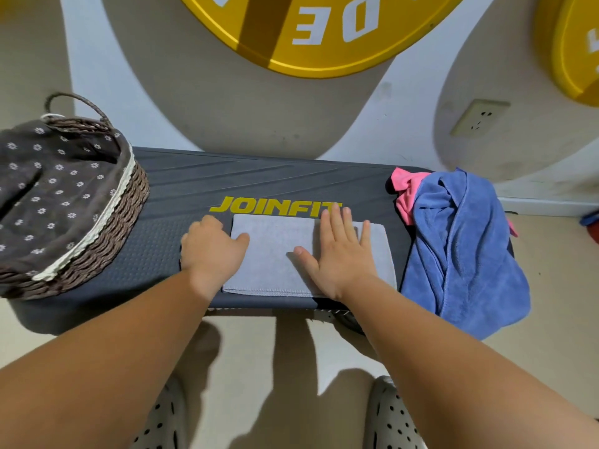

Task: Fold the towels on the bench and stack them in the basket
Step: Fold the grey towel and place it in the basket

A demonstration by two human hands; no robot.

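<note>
From the head view, the right hand point(340, 254) lies flat with straight fingers, pressing the folded grey towel point(272, 254) onto the bench point(181, 179). The left hand point(212, 251) curls over the towel's edge beside it, thumb on top, apparently pinching it. If the left hand lifts or folds while the right presses unevenly, the layers could slide and the fold skew. Just beyond the right hand, the blue towel point(463, 247) hangs off the bench end over the pink towel point(405, 196), and a nudge could drop it. The basket point(129, 202) sits beyond the left hand, where a one-handed carry might undo the fold.
</note>
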